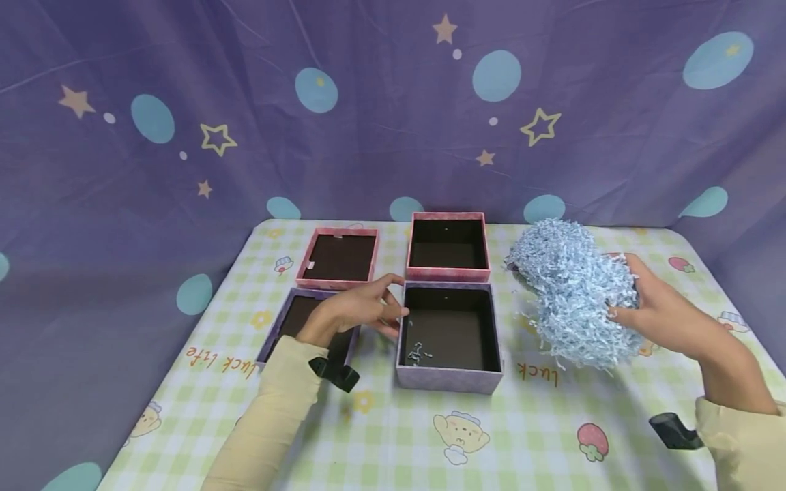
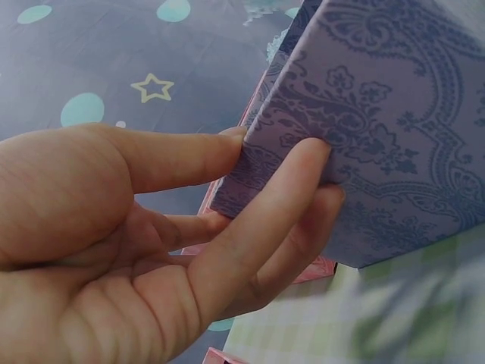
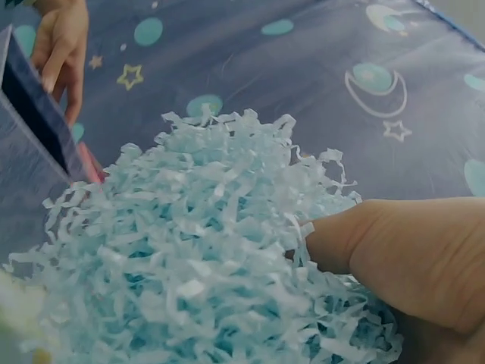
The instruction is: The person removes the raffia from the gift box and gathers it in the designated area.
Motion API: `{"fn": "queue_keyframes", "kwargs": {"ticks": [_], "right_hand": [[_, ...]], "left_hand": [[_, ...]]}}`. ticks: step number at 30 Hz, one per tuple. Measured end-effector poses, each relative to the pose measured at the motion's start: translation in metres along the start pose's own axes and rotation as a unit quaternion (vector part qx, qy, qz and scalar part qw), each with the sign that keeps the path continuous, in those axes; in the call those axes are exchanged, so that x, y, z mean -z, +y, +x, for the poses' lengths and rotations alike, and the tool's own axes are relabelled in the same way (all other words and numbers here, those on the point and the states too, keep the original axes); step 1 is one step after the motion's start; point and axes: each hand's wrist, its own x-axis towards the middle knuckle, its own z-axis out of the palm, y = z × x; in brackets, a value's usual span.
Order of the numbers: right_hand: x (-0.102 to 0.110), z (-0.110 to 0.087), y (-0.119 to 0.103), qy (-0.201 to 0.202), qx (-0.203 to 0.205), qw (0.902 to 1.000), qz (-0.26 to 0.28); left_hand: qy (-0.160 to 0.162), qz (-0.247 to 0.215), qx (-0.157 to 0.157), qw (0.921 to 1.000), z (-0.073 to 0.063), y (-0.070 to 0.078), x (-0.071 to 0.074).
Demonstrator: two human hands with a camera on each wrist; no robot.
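Observation:
A purple patterned box (image 1: 451, 380) with a dark inside stands open on the table, a few blue paper shreds (image 1: 419, 352) at its bottom left. My left hand (image 1: 362, 308) holds this box at its left side, the thumb by the rim and bent fingers against the patterned outer wall (image 2: 394, 152). To the right of the box, my right hand (image 1: 669, 314) grips a big clump of light blue shredded paper (image 1: 583, 307). In the right wrist view the shredded paper (image 3: 204, 258) hides most of the fingers; only the thumb side shows.
Behind the purple box is an open pink box (image 1: 448, 274). A pink lid (image 1: 340, 283) lies at the back left with its dark inside up. The purple lid (image 1: 276, 334) is partly under my left forearm. A checkered cloth (image 1: 528, 436) covers the table; a purple curtain (image 1: 381, 164) hangs behind.

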Motion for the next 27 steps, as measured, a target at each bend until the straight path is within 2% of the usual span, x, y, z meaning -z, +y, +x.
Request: {"fn": "queue_keyframes", "kwargs": {"ticks": [3,8,14,16,21,27], "right_hand": [[-0.003,-0.004,0.007,-0.013,0.0,0.9998,-0.015],[-0.005,-0.009,0.017,-0.053,-0.029,0.9967,-0.053],[-0.007,-0.013,0.026,-0.107,-0.069,0.9911,-0.038],[-0.008,-0.015,0.03,-0.11,-0.069,0.9905,-0.045],[-0.012,-0.018,0.04,-0.1,-0.038,0.9918,-0.069],[-0.018,-0.013,0.041,-0.129,-0.054,0.9872,-0.077]], "left_hand": [[0.001,0.0,-0.001,1.0,0.0,0.0,0.0],[-0.001,0.0,-0.003,1.0,-0.001,0.0,-0.001],[-0.002,-0.001,-0.004,1.0,0.0,-0.001,0.0],[0.0,0.0,-0.003,1.0,0.0,-0.001,0.0],[0.005,-0.005,0.001,1.0,0.0,0.0,-0.001],[0.002,-0.004,-0.006,1.0,-0.001,0.0,-0.001]]}}
